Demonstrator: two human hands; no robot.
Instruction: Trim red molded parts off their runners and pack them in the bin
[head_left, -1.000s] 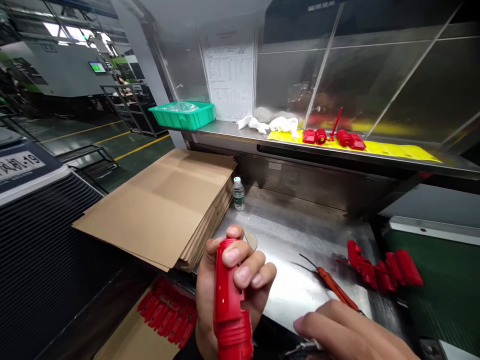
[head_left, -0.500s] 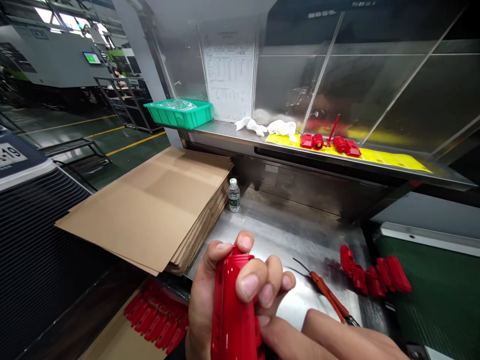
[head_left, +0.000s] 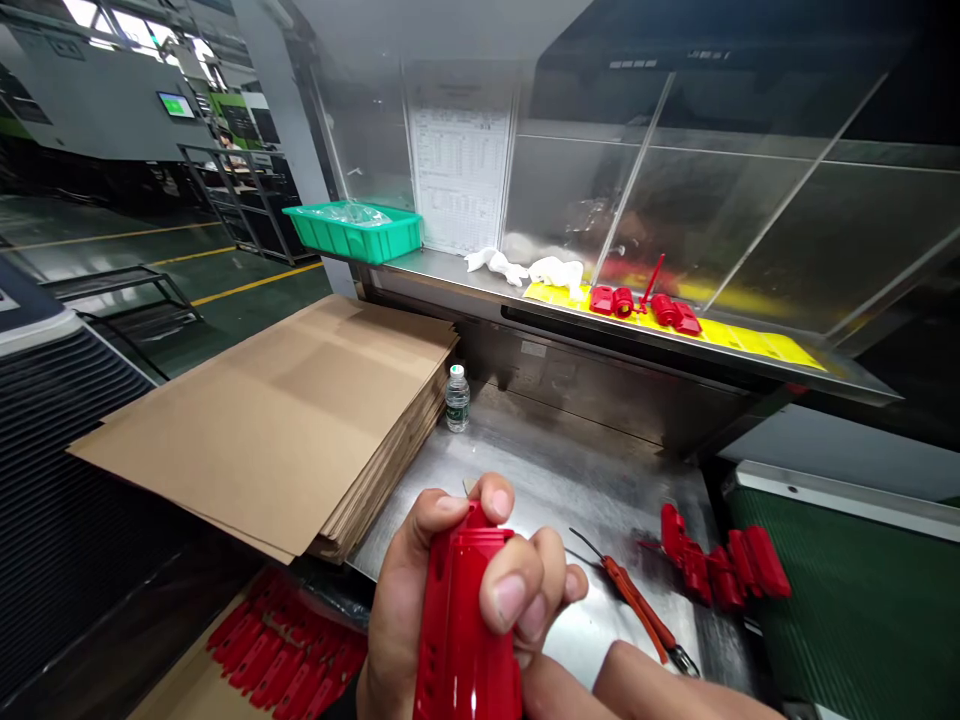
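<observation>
A glossy red plastic housing (head_left: 469, 620) stands nearly upright at the bottom centre, its lower end cut off by the frame. My left hand (head_left: 405, 590) is wrapped round it, with thumb and fingertips at its top and right side. My right hand (head_left: 622, 690) comes in from the lower right with bent fingers against the housing's lower right side. Whatever lies between those fingers is hidden. Orange-handled cutting pliers (head_left: 637, 610) lie on the metal bench to the right, beside a cluster of red moulded parts (head_left: 720, 560).
A stack of cardboard sheets (head_left: 247, 420) covers the bench's left, beside a water bottle (head_left: 457, 400). Several red parts (head_left: 285, 640) lie in a box below. The shelf holds a green bin (head_left: 356, 235), white cloths (head_left: 555, 272) and red pieces (head_left: 664, 310). A green conveyor (head_left: 847, 600) is at right.
The view has shifted slightly, so the bench things sit a little further left and lower. Both hands and the red housing keep nearly the same grip, with the right hand slightly lower.
</observation>
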